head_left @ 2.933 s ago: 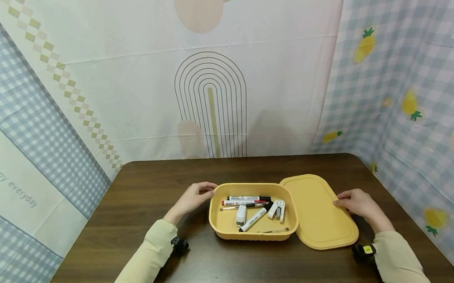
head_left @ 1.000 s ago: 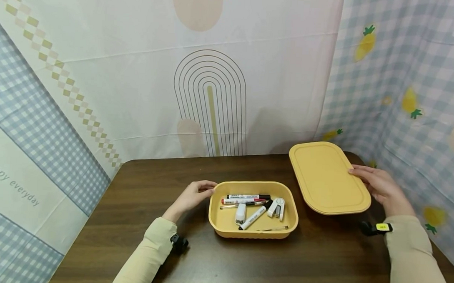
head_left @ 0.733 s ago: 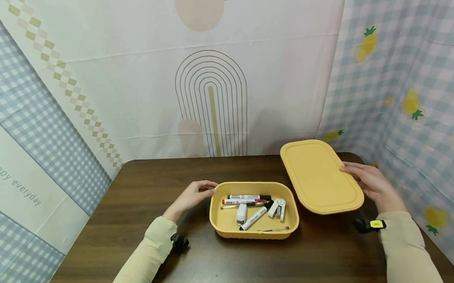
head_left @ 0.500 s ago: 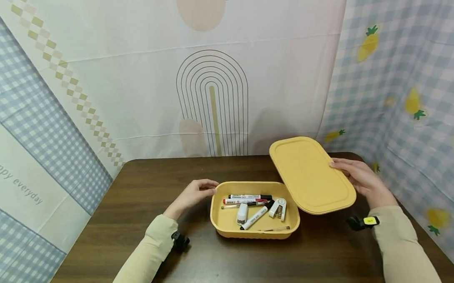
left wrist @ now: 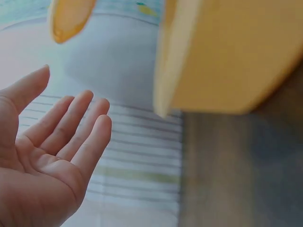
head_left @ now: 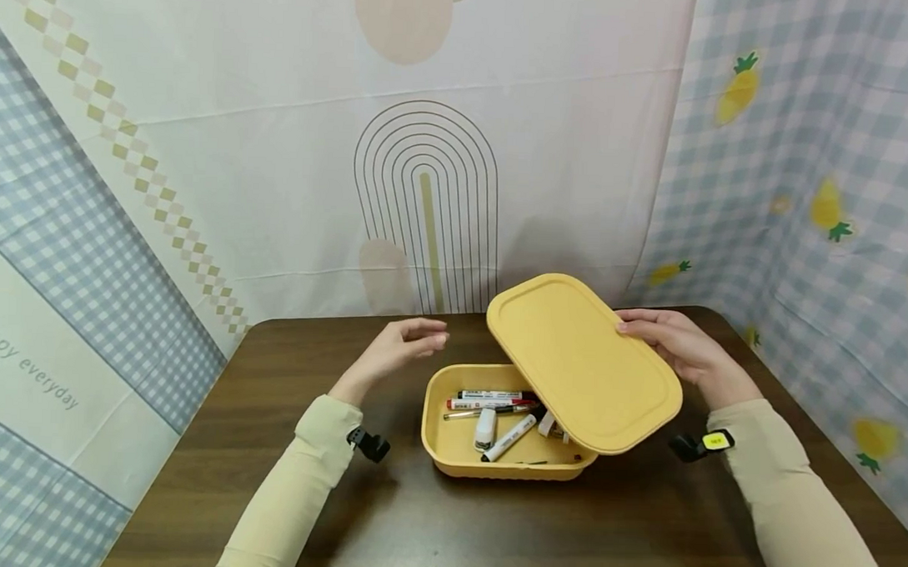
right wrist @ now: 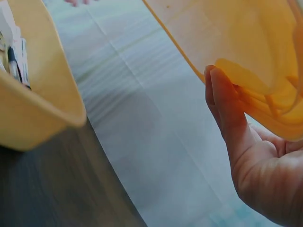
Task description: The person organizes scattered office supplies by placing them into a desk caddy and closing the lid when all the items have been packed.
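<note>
A yellow lid (head_left: 586, 363) is pinched at its right edge by my right hand (head_left: 680, 350); it hangs tilted above the right part of the yellow box (head_left: 448, 460). My left hand (head_left: 402, 348) is in the air by the box's back left corner, fingers relaxed, holding nothing. In the left wrist view its palm and spread thumb show beside the box wall (left wrist: 227, 61). Inside the box lie several markers (head_left: 510, 438) and pens, plus a small white object (head_left: 485, 429). The lid mostly covers a white stapler-like item (head_left: 546, 423). The right wrist view shows fingers (right wrist: 227, 99) under the lid's rim.
The box stands on a dark brown wooden table (head_left: 291, 445). Behind it hangs a pale patterned cloth (head_left: 292, 186), with a blue checked cloth (head_left: 757, 194) at the right. Each wrist wears a small black camera (head_left: 372, 444).
The lid has been lifted from the table right of the box and carried left until it overlaps the box's right side. My left hand has let go of the box rim and risen.
</note>
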Motion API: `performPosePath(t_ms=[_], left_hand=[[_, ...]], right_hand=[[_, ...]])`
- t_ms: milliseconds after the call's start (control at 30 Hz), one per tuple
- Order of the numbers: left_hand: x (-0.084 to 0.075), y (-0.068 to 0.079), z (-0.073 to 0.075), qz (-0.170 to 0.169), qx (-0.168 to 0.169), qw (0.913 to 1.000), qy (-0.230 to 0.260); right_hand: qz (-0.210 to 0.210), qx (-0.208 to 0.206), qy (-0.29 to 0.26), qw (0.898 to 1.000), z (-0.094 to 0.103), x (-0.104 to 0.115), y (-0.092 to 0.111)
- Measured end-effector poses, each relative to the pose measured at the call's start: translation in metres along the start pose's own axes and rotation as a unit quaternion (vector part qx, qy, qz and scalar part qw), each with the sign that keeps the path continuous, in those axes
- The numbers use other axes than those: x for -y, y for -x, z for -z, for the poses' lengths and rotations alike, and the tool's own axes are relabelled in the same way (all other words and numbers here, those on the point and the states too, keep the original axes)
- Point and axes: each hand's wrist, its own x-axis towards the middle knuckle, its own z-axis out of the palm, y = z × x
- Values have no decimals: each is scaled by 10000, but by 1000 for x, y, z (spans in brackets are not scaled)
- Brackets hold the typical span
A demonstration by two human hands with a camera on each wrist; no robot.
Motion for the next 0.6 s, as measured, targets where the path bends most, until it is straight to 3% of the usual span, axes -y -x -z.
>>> performPosePath(t_ms=[133,300,600], left_hand=[[-23,-8,-1,47,49,9982,592],[-40,-17,-4,197,199,9939,1071],[-60,-23,-20,589,795,9888,1115]], right_hand=[[-9,152,29,9999,-14,2,-2],[47,358,119,9993,-28,3,-4],[179,963,247,9949,-46,5,-5]])
